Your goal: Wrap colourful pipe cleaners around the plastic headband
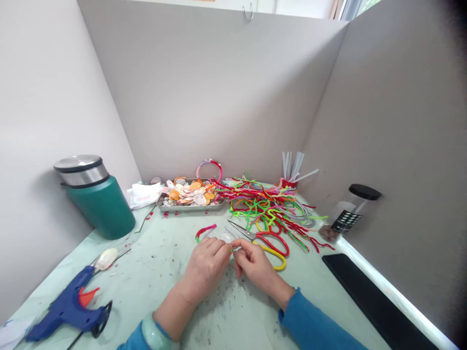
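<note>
Dressed in blue sleeves [317,318] (wavy-edged at the right cuff [290,302]), with a pale green, glossy band [155,332] around the left forearm.

The worktop [153,287] is pale green, with dark specks. Counting from its middle, at ten o'clock the flask [102,206] is green, silver and black on its top. Near half past eight, the glue gun [58,311] is blue with orange trigger. At eleven, the strip [202,230] shows pink, red and green; farther, the discs [196,186] are orange and whitish. At two, the scissors [270,238] have red and yellow loops, and the jar's label [345,221] is black, apparently with white rows.
</note>
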Motion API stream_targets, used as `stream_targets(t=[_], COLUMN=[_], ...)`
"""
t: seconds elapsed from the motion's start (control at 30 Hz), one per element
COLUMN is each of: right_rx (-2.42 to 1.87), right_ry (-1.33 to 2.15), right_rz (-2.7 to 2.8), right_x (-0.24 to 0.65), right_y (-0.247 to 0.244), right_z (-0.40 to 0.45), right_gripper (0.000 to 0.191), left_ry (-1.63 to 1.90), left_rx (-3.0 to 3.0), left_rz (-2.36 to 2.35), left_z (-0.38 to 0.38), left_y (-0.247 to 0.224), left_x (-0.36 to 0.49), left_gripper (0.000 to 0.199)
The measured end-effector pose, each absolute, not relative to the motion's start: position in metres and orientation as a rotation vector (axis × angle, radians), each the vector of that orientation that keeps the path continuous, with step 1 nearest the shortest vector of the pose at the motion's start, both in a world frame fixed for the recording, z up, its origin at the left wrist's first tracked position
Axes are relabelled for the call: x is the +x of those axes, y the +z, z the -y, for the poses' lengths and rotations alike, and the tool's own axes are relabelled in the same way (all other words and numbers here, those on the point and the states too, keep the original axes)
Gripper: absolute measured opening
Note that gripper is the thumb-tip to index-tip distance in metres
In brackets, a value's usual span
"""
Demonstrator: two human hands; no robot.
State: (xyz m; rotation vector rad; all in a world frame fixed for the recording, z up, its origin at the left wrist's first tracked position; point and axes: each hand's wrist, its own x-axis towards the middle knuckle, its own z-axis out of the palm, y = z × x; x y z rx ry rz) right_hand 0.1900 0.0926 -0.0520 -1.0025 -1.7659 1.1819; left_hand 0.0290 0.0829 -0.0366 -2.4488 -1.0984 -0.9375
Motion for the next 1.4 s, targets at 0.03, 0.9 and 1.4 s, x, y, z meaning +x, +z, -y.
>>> stream_targets(t=[0.03, 0.9, 1.4], right_rx=[-0.992, -0.974, -1.023], right_ry=[1.220, 1.398, 1.143], right_rz=[1.739, 1.556, 1.653], right_x=[0.190, 0.188, 0.188], right_y=[-0.052, -0.052, -0.059], right_z=[-0.093, -0.098, -0.096], right_gripper=[0.025, 0.022, 0.016], left_ry=[-0.958, -0.865, -1.079], left_rx=[-2.450, -2.523, -2.598], left_rz=[1.099, 1.058, 1.339], left_z=[-0.083, -0.085, -0.084], left_y=[-0.037, -0.043, -0.043], left_x=[0.029, 0.031, 0.030], left_gripper=[0.016, 0.020, 0.009])
